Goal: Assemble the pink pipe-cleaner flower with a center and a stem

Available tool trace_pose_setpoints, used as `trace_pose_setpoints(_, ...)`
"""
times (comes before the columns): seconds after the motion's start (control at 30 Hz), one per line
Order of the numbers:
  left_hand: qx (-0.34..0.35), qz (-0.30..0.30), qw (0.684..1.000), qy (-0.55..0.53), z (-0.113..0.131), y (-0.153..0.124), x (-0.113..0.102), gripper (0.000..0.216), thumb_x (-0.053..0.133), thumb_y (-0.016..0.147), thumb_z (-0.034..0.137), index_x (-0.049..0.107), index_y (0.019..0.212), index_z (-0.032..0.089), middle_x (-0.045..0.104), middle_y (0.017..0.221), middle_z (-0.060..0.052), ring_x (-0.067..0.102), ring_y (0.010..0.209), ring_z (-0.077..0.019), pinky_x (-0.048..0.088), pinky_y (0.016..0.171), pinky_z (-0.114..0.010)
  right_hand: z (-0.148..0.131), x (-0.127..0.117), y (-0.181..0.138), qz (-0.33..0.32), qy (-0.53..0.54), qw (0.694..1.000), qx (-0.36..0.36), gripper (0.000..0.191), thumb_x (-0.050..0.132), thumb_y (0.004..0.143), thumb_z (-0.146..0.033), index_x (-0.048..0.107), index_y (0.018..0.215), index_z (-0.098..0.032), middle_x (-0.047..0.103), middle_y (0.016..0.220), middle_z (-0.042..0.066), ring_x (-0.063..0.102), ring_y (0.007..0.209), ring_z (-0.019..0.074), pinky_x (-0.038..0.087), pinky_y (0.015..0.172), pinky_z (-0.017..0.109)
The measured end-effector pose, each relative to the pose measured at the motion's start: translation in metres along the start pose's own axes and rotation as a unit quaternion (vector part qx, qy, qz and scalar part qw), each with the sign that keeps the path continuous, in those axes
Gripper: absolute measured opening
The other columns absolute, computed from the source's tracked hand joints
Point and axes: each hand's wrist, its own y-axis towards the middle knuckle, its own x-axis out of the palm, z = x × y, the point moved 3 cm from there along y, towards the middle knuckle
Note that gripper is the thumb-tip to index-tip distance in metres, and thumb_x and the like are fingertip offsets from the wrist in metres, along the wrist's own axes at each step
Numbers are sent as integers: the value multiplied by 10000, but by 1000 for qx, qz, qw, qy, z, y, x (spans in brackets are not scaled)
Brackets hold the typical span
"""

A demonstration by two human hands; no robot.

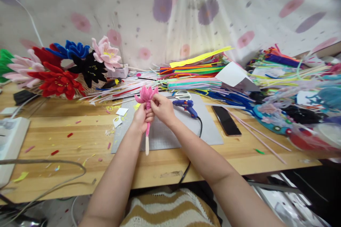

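A pink pipe-cleaner flower (146,94) stands upright in my hands above the grey cutting mat (170,138). My left hand (142,117) is wrapped around its stem, just below the petals. Below that hand the stem comes out pink and ends in a pale, cream tip. My right hand (162,108) is closed at the base of the petals, with thumb and finger pinching there. Exactly what lies between those fingertips is hidden. To the right on the mat lies a blue glue gun (186,106). Scissors with pale handles (182,95) rest behind it.
Finished fuzzy flowers (62,81) stand at the back left. Bundles of coloured pipe cleaners (194,74) line the back. A phone (226,120) lies right of the mat; a power strip (13,145) and cable (66,163) are on the left. Small scraps (54,152) dot the wooden table (93,142).
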Motion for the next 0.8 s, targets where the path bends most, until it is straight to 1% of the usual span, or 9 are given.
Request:
trace_pose_setpoints(0.1, 54, 28, 998, 2, -2, 0, 0, 252, 394, 835, 202, 338, 591, 176, 176, 404, 114, 129, 261, -8, 60, 272, -101, -2, 0, 1, 11, -8, 1000, -20, 125, 429, 757, -186, 488, 648, -200, 534, 646, -7, 467, 636, 127, 321, 602, 233)
trace_pose_setpoints(0.3, 74, 27, 997, -8, -7, 1, -1, 342, 450, 855, 386, 374, 602, 169, 200, 378, 119, 131, 251, -2, 71, 272, -108, -2, 5, 2, 13, -42, 997, -59, 130, 415, 773, -170, 499, 677, -194, 520, 659, 3, 457, 660, 134, 320, 634, 238)
trace_pose_setpoints(0.43, 103, 31, 994, -17, -7, 4, -4, 297, 528, 840, 341, 421, 632, 157, 230, 372, 118, 154, 246, 3, 78, 274, -105, -3, 6, 2, 16, -49, 996, -75, 144, 414, 796, -189, 525, 704, -194, 519, 700, 13, 457, 682, 139, 328, 647, 238)
trace_pose_setpoints(0.47, 105, 31, 994, -27, -7, 4, -4, 286, 522, 846, 325, 429, 636, 155, 256, 372, 112, 180, 246, 0, 96, 273, -108, -3, 6, 1, 17, -47, 996, -77, 147, 415, 801, -197, 531, 709, -194, 521, 716, 16, 459, 688, 139, 331, 648, 236)
trace_pose_setpoints(0.53, 100, 30, 993, -52, -7, 4, -2, 253, 477, 874, 293, 467, 664, 151, 384, 408, 79, 316, 280, -16, 191, 286, -114, -3, 5, 0, 23, -53, 995, -80, 153, 422, 809, -212, 542, 717, -194, 528, 745, 23, 467, 710, 141, 335, 651, 236)
trace_pose_setpoints(0.6, 95, 29, 992, -73, -6, 3, 0, 224, 426, 897, 250, 512, 720, 142, 527, 514, 30, 477, 391, -43, 315, 345, -124, -2, 5, -2, 31, -76, 993, -82, 162, 430, 820, -235, 556, 726, -197, 540, 768, 33, 476, 755, 154, 333, 656, 244)
trace_pose_setpoints(0.63, 92, 31, 992, -78, -6, 2, 1, 224, 409, 903, 233, 520, 733, 137, 553, 547, 16, 509, 430, -51, 350, 372, -130, -1, 5, -2, 33, -90, 992, -81, 167, 433, 826, -247, 562, 731, -199, 548, 777, 37, 479, 776, 161, 331, 656, 249)
trace_pose_setpoints(0.7, 84, 40, 993, -75, -5, 2, 2, 260, 385, 911, 223, 495, 692, 135, 498, 500, 25, 447, 383, -38, 320, 353, -126, 0, 6, -4, 31, -100, 992, -71, 173, 439, 830, -261, 569, 731, -204, 562, 787, 40, 486, 795, 167, 331, 651, 254)
trace_pose_setpoints(0.8, 60, 46, 995, -63, -4, 2, 0, 343, 320, 932, 251, 411, 618, 143, 333, 426, 65, 236, 288, -8, 156, 284, -112, 4, 10, -4, 15, -34, 999, -31, 148, 456, 809, -236, 562, 710, -205, 573, 774, 18, 500, 749, 145, 345, 639, 243)
